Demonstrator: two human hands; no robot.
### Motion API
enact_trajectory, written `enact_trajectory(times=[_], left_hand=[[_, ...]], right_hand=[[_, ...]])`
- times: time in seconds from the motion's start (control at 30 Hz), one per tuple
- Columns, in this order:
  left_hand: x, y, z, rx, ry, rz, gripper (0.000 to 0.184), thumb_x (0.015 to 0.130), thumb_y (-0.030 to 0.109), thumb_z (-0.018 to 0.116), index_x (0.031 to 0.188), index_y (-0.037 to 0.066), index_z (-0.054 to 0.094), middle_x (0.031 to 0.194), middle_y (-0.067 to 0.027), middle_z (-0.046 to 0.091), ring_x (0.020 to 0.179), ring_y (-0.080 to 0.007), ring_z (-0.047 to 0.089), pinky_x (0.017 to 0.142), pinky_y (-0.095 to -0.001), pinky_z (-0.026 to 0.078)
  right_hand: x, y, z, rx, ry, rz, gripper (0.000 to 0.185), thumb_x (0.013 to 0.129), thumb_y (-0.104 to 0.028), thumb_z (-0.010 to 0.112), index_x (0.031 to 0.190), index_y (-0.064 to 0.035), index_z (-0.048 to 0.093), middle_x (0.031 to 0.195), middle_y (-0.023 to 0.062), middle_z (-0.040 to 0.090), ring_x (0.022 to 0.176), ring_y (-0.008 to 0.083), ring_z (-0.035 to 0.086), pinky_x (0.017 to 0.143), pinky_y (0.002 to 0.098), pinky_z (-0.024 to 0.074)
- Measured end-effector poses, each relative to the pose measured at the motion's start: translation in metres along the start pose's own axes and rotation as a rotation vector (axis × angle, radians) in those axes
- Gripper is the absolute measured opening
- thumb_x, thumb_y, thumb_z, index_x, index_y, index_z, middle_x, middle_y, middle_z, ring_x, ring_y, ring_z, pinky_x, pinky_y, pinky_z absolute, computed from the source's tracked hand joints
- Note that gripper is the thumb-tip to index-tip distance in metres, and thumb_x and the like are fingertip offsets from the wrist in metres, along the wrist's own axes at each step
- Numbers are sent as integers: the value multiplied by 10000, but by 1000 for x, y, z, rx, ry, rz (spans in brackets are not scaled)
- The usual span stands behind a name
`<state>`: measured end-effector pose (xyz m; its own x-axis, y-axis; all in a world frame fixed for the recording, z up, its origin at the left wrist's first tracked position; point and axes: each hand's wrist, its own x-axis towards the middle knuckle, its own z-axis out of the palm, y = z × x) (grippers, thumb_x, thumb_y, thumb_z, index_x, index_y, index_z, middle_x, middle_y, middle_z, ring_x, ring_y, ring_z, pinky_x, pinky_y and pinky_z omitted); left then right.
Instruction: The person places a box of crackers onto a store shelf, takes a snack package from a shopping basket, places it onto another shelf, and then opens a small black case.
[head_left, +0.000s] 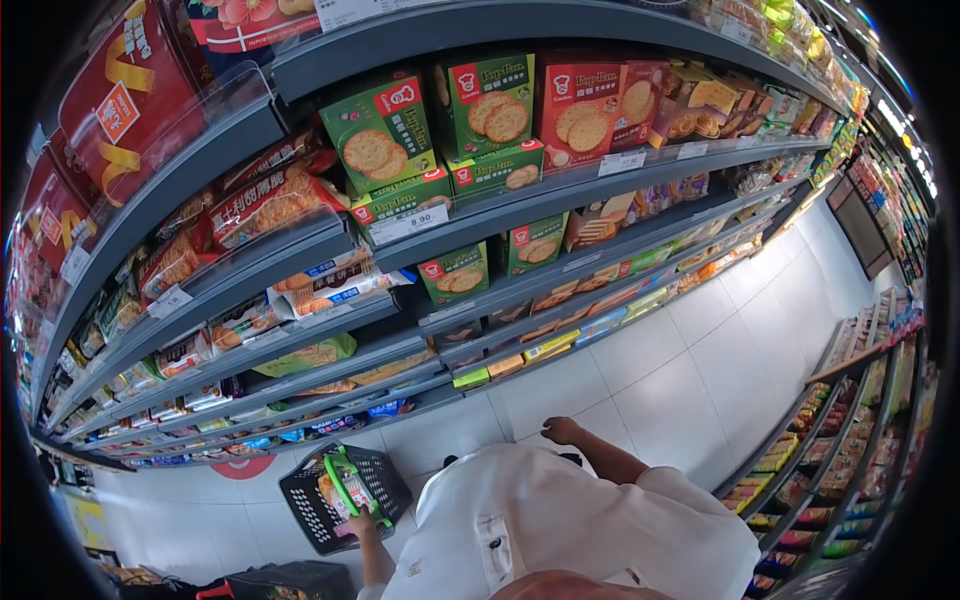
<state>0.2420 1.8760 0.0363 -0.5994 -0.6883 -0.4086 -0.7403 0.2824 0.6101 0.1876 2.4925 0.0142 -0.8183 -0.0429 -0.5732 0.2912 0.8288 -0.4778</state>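
My left hand [362, 522] is closed around the green handle [345, 478] of a black shopping basket [312, 510], held low at my left side. Inside the basket lies a packaged item with a pale and pink wrapper [333, 492]; its kind is not clear. On the other side, my right hand [562, 430] hangs over the floor with its fingers curled in, and nothing shows in it. Ahead of me, green Pop-Pan cracker boxes [375, 140] and red cracker boxes [580, 110] stand on the shelf, out of reach of both hands as they hang.
Grey shelves [500, 205] with biscuits and snacks curve across the front, price tags along their edges. Another shelf unit [830, 470] of packets stands at the right. White floor tiles [680, 380] run between them. A dark container [290, 580] sits at the lower left.
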Motion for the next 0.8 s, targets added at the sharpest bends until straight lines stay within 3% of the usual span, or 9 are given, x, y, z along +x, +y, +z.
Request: enact_trajectory(times=[0.37,0.47,0.57,0.8], left_hand=[[0,29,4,-36,116,122,326,847,191,667,984,-102,633,845,-198,683,772,-305,654,719,-389,491],[-3,30,3,-237,35,73,219,857,148,665,942,-49,620,685,-90,617,560,-168,570,509,-326,441],[-5,31,3,-240,23,71,171,866,126,660,917,-29,608,668,-60,599,524,-135,543,459,-297,406],[-21,51,-2,-178,21,38,180,867,125,669,929,-25,589,713,-71,617,548,-138,560,474,-293,424]], right_hand=[[-15,-17,-14,-21,-49,-40,502,846,-431,585,1176,-57,635,1172,171,646,1097,332,604,963,391,465],[-15,-7,-7,-20,-41,-45,506,835,-432,596,1168,-53,640,1144,172,658,1074,334,616,947,399,477],[-18,-1,-4,-19,-26,-36,509,827,-435,604,1158,-49,645,1114,172,671,1048,336,629,926,404,490],[-20,-4,-1,-4,13,-40,499,823,-428,617,1140,-44,653,1103,175,674,1038,336,635,920,402,495]])
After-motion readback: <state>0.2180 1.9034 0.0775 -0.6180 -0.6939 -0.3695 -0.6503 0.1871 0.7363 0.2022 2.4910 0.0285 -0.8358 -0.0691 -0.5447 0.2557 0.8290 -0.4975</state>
